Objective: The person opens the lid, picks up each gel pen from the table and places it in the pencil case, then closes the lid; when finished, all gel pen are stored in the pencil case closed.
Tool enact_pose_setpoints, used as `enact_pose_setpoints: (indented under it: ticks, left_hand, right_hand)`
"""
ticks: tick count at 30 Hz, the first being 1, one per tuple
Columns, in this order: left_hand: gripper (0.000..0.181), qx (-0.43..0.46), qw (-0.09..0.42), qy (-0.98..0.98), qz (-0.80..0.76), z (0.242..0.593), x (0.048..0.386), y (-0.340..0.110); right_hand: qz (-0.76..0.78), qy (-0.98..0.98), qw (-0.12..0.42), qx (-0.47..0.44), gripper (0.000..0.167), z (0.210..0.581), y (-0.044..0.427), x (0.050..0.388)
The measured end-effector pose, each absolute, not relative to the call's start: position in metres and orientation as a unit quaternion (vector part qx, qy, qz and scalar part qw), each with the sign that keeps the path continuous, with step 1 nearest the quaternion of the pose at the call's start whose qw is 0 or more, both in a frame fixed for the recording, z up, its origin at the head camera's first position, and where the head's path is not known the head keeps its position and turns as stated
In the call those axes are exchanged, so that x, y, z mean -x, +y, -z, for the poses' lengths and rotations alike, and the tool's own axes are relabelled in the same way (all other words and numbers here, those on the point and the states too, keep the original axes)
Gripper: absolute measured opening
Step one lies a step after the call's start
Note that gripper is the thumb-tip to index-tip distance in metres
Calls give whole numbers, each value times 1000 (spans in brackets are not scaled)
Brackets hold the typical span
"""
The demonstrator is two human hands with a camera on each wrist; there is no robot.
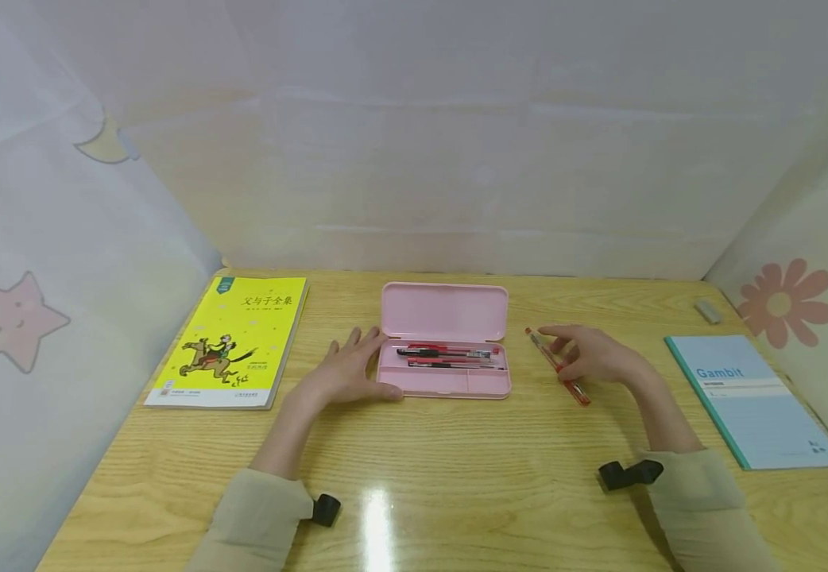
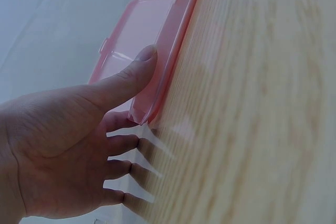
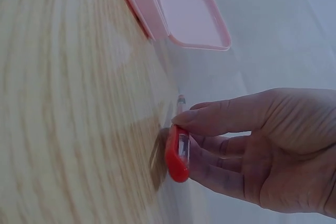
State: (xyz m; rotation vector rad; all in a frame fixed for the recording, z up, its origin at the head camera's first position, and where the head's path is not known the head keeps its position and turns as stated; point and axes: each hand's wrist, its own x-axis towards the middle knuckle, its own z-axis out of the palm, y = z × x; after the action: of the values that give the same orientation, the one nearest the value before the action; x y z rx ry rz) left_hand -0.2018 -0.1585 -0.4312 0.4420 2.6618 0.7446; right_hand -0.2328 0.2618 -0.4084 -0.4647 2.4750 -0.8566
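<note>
A pink pencil case (image 1: 445,384) lies on the table with its lid (image 1: 445,311) raised. Inside its long compartment are several pens (image 1: 450,353) with red and black parts. At the case's left end is my left hand (image 1: 348,373), fingers spread and fairly straight; in the left wrist view its thumb (image 2: 128,80) lies against the case's front side and the other fingertips reach the table. To the right of the case, my right hand (image 1: 593,355) pinches a clear pen with red ends (image 3: 178,163) between thumb and fingers, close to the tabletop.
A yellow book (image 1: 242,342) lies at the left of the wooden table (image 1: 443,477). On the right is a light blue notebook (image 1: 757,405), with a small grey block (image 1: 707,311) behind it. Pale cloth walls (image 1: 457,175) stand around the back and sides.
</note>
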Motion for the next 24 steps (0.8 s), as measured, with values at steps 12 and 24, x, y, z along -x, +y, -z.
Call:
enact_pose_setpoints:
  ticks: [12,24]
  left_hand:
    - [108,-152,173,937,-262,432,201,-159]
    - [109,-152,177,936,-262,432,201,-159]
  right_hand:
    - [344,899,212,169,68,404,268,235]
    - [345,907,87,226,63,392,255,244]
